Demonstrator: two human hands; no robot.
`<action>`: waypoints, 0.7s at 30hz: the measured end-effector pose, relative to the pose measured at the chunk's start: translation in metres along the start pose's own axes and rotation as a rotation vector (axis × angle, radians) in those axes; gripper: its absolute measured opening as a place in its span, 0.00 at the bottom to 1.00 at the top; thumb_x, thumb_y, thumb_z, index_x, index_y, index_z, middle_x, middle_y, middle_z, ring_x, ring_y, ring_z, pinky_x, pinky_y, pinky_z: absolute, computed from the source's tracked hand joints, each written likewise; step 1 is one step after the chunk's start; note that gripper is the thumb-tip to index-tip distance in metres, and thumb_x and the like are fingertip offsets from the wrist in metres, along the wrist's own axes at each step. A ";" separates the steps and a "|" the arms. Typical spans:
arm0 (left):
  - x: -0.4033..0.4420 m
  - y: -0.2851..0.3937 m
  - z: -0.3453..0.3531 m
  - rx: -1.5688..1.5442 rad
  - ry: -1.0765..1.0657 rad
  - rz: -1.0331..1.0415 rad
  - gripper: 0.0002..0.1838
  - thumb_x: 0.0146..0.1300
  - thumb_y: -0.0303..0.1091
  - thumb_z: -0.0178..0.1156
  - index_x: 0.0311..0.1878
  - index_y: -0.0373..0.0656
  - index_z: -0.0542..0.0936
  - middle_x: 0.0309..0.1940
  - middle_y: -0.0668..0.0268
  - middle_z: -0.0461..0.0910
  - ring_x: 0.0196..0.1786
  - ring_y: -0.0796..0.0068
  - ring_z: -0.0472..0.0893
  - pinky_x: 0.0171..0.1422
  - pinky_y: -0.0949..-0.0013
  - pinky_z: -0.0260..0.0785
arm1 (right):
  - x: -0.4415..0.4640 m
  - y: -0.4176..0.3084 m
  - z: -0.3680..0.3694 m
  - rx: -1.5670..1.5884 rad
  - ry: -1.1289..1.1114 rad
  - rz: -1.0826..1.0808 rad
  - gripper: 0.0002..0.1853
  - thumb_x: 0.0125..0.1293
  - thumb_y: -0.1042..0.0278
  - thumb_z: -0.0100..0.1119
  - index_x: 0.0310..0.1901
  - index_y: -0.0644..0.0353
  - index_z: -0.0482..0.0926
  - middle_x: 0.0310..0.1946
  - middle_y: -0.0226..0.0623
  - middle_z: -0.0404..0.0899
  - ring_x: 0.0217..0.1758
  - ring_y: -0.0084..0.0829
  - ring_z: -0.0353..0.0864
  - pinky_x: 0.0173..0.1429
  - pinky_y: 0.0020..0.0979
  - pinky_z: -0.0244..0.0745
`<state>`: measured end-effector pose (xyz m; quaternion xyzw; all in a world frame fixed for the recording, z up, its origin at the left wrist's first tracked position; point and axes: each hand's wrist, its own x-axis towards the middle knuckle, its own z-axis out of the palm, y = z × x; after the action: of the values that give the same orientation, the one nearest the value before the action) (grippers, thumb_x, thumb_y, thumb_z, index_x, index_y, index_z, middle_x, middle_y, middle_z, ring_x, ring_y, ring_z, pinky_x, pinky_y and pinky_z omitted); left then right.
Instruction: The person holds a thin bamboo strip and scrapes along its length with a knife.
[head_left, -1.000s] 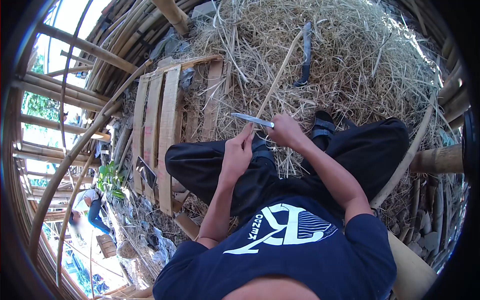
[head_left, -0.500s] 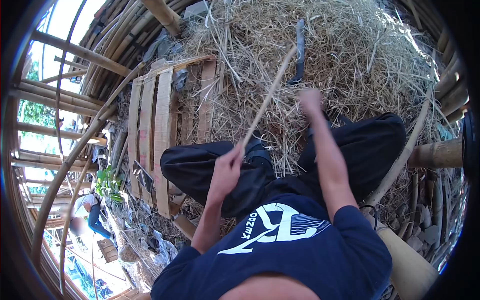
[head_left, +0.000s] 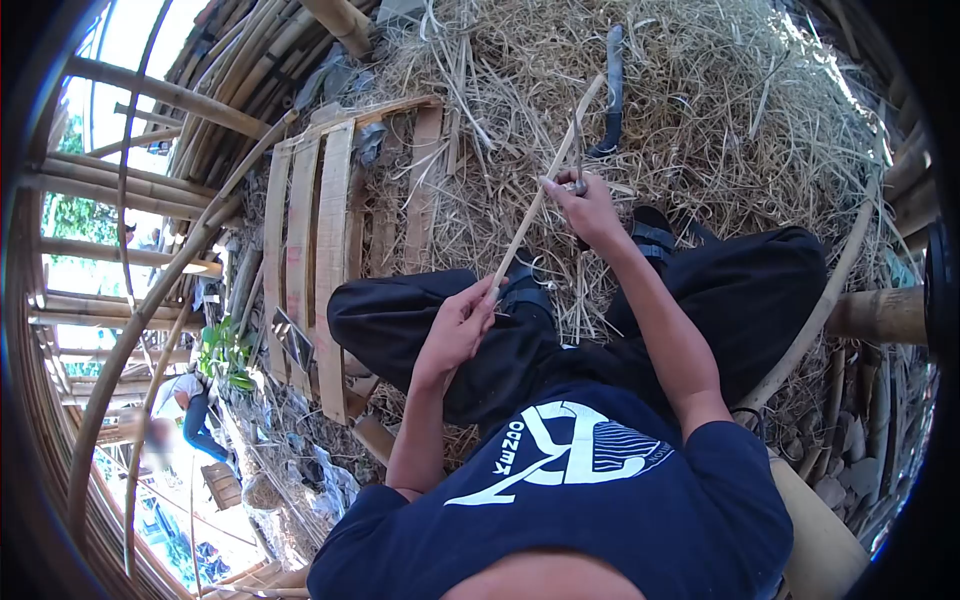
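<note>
A thin pale bamboo strip [head_left: 541, 198] slants up and away from my left hand [head_left: 459, 326], whose fingers are closed round its lower end. My right hand [head_left: 588, 207] is farther forward, closed on the handle of a knife [head_left: 577, 150]. The knife's narrow blade points away from me, right beside the upper part of the strip. My right thumb reaches toward the strip; whether it touches is hard to tell. Beyond the right hand, a long tool with a dark curved end [head_left: 614, 95] lies on the shavings.
Bamboo shavings [head_left: 700, 90] cover the ground ahead. A slatted wooden pallet [head_left: 333, 230] lies on the left, with a dark flat object [head_left: 293, 342] on it. Bamboo poles [head_left: 170, 97] form a frame at the far left. Another person [head_left: 196, 415] bends beyond it.
The knife was across the strip near my left hand; my right hand swung away and is now farther up beside the strip, blade pointing forward. My left hand moved lower.
</note>
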<state>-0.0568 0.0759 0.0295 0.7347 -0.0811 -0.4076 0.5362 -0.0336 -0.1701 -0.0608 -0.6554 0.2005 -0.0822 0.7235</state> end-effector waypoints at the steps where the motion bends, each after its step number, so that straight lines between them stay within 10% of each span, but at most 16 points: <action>1: 0.003 -0.001 0.001 -0.006 0.000 0.002 0.18 0.75 0.34 0.49 0.62 0.39 0.73 0.20 0.76 0.64 0.17 0.91 0.60 0.19 0.83 0.52 | 0.000 0.001 0.000 0.070 0.015 0.038 0.16 0.65 0.56 0.65 0.32 0.63 0.80 0.15 0.22 0.67 0.19 0.14 0.61 0.23 0.23 0.55; 9: 0.058 -0.002 0.027 0.014 0.054 0.196 0.14 0.74 0.34 0.50 0.55 0.36 0.77 0.20 0.77 0.65 0.19 0.90 0.60 0.23 0.81 0.52 | -0.005 -0.012 -0.016 -0.067 0.143 -0.064 0.15 0.69 0.59 0.59 0.30 0.61 0.76 0.13 0.19 0.63 0.16 0.12 0.58 0.20 0.23 0.51; 16: 0.084 0.010 0.025 0.083 0.077 0.221 0.13 0.73 0.32 0.50 0.53 0.37 0.78 0.21 0.77 0.64 0.24 0.88 0.60 0.27 0.78 0.53 | -0.037 -0.023 -0.035 -0.900 -0.037 -0.024 0.17 0.58 0.56 0.57 0.28 0.64 0.84 0.26 0.55 0.80 0.34 0.55 0.82 0.42 0.48 0.76; 21: 0.095 0.012 0.035 0.104 0.122 0.261 0.11 0.72 0.30 0.51 0.50 0.34 0.77 0.21 0.75 0.65 0.25 0.86 0.63 0.28 0.76 0.58 | -0.036 0.006 -0.018 -0.911 -0.090 -0.036 0.14 0.55 0.61 0.56 0.27 0.66 0.83 0.27 0.58 0.80 0.34 0.56 0.82 0.45 0.48 0.78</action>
<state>-0.0142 -0.0071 -0.0119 0.7679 -0.1642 -0.2841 0.5501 -0.0740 -0.1722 -0.0612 -0.9131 0.1732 0.0303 0.3680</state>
